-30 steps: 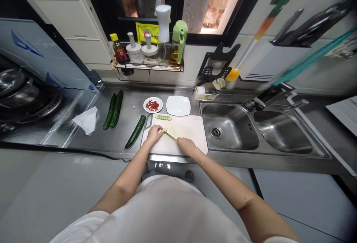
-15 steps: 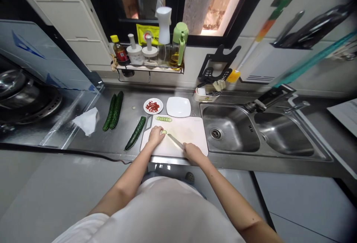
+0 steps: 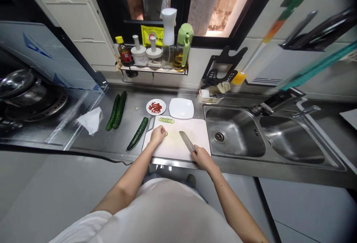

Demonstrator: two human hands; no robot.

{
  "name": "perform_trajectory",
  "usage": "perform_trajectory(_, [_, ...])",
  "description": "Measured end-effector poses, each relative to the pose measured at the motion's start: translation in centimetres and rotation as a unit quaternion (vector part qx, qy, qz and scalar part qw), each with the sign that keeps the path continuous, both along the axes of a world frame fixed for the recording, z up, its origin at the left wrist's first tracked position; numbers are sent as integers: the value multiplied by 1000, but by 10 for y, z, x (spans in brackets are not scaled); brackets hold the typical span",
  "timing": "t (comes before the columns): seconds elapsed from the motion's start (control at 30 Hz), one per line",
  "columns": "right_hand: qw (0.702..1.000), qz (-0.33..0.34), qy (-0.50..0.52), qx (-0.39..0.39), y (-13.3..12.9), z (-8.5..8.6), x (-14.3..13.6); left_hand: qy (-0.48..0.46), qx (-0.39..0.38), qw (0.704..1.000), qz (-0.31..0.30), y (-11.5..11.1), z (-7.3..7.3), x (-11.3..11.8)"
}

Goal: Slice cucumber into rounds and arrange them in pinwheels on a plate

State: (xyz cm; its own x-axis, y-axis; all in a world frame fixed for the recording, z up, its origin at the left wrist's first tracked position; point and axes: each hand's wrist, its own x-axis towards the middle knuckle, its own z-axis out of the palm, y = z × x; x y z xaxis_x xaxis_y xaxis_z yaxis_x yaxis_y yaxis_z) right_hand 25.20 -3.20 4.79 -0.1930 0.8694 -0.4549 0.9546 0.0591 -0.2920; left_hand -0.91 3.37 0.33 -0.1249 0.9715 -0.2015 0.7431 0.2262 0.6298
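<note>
My left hand [image 3: 158,135] is closed over the left part of the white cutting board [image 3: 173,148], its fingertips on a cucumber slice [image 3: 166,134]. In my right hand [image 3: 201,156] is the handle of a kitchen knife [image 3: 187,141], its blade pointing up and left over the board, apart from the slice. Along the board's far edge lies an overlapping row of cucumber slices [image 3: 166,120]. A whole-looking cucumber [image 3: 137,134] rests just left of the board, and two longer cucumbers [image 3: 116,111] lie farther left.
Behind the board stand a small plate of chopped red pieces [image 3: 155,107] and a white square plate [image 3: 181,108]. A double sink [image 3: 235,129] is on the right. At left are a crumpled white cloth or paper [image 3: 90,120] and a pot [image 3: 25,90]. Bottles line a wall rack [image 3: 156,70].
The knife has moved right, away from the left hand and the cucumber slice. My left hand stays at the slice. The whole view has shifted slightly.
</note>
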Motion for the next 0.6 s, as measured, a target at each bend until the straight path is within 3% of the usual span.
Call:
perform_trajectory(0.27, [1000, -7, -6, -3, 2, -6, 1, 52, 15, 990, 130, 25, 6, -18])
perform_trajectory(0.6, [1000, -4, -22, -8, 4, -3, 3, 114, 2, 983, 142, 35, 3, -19])
